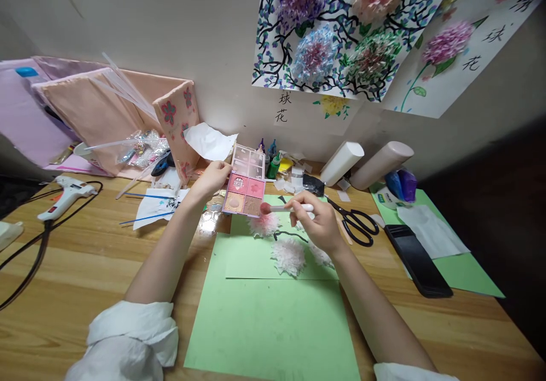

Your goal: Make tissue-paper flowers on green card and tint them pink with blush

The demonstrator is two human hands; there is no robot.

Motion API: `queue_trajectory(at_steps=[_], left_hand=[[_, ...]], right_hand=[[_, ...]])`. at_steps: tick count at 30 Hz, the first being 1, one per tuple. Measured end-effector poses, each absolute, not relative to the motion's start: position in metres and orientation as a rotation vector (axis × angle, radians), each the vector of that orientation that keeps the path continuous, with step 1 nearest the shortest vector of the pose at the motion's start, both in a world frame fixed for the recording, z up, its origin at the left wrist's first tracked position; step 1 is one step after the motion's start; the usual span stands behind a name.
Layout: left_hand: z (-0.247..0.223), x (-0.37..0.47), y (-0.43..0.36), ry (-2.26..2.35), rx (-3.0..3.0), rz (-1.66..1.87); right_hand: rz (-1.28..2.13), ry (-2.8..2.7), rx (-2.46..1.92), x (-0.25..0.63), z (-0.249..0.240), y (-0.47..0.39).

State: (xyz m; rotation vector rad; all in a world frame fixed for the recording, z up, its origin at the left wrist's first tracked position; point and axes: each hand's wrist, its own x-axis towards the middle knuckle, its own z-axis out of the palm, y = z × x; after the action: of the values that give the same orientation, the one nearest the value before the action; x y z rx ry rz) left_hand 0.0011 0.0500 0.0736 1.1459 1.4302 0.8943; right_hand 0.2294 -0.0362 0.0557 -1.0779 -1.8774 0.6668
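Note:
My left hand grips the left edge of an opened makeup palette with pink, red and brown pans and a clear lid tilted up. In my right hand is a makeup brush with a white handle; its reddish bristles are close to the palette's lower right corner. Whether they touch the powder I cannot tell. Beneath lie fluffy paper flowers: one tinted pink, one white, and another partly hidden by my right hand. A dark stem line runs between them on green paper.
Black-handled scissors and a phone lie on the right. A glue gun with a cable sits on the left, near fine brushes on tissue. Bottles stand along the wall, beside a pink fabric box.

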Motion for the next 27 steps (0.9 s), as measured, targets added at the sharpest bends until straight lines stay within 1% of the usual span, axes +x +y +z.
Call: queue_trajectory(at_steps=[4, 11, 15, 19, 24, 27], left_hand=[[0.077, -0.008, 0.050, 1.470, 1.179, 0.927], [0.087, -0.026, 0.049, 1.462, 1.187, 1.053], [0.093, -0.029, 0.047, 1.483, 1.149, 1.079], [0.093, -0.029, 0.046, 1.493, 1.143, 1.083], [0.093, -0.028, 0.047, 1.484, 1.140, 1.080], [0.093, -0.029, 0.047, 1.484, 1.137, 1.077]], right_hand=[[0.630, -1.875, -1.150, 0.230, 0.051, -0.031], [0.660, -2.222, -1.273, 0.219, 0.039, -0.024], [0.631, -2.174, -1.259, 0.223, 0.042, -0.025], [0.695, -2.213, -1.231, 0.222, 0.041, -0.024], [0.529, -2.238, -1.226, 0.219, 0.034, -0.022], [0.637, -2.248, -1.224, 0.219, 0.036, -0.023]])
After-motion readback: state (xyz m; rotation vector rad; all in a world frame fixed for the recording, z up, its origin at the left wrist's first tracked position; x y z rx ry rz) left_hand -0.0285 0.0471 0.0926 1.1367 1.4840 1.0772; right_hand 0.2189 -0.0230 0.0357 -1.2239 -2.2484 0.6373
